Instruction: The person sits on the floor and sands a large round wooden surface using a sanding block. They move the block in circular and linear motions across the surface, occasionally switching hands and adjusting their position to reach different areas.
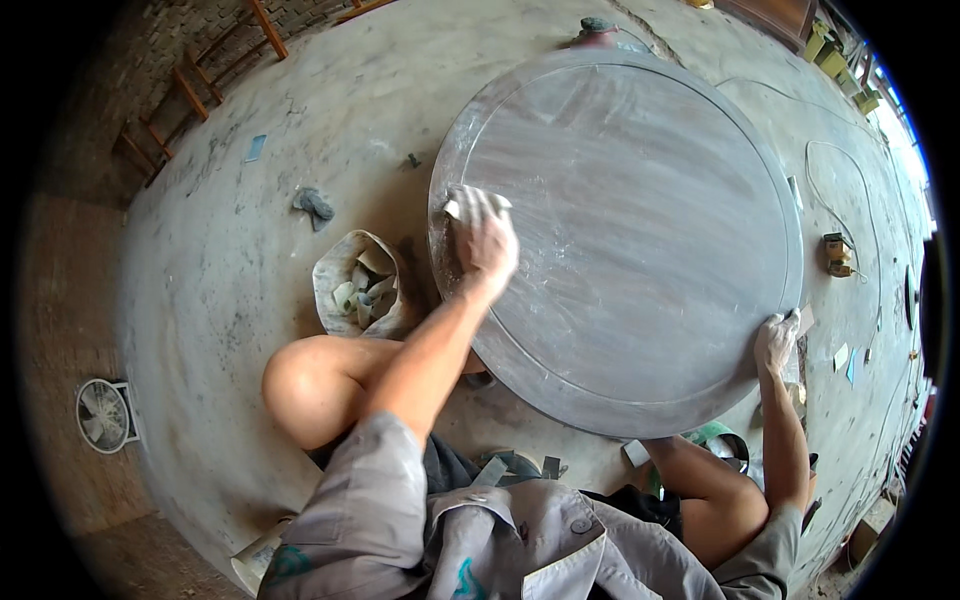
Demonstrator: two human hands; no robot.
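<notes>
dusty left hand [484, 236] pressed a pale pad [452, 209] onto the smooth, streaked grey disc [640, 240]; right hand [776, 343] clasped its near-right edge

The round surface [640, 220] looks like matt, dusty wood. The floor [220, 330] seems rough concrete, and the shirt [375, 490] is creased matt cloth.

The person wears a grey short-sleeved shirt [545, 545] with a dark round button [581, 525] in front. Teal markings [290, 562] show on the left sleeve [375, 490] and lower chest. The shorts [650, 507] are black; pale dust coats the fingers [487, 204].
</notes>
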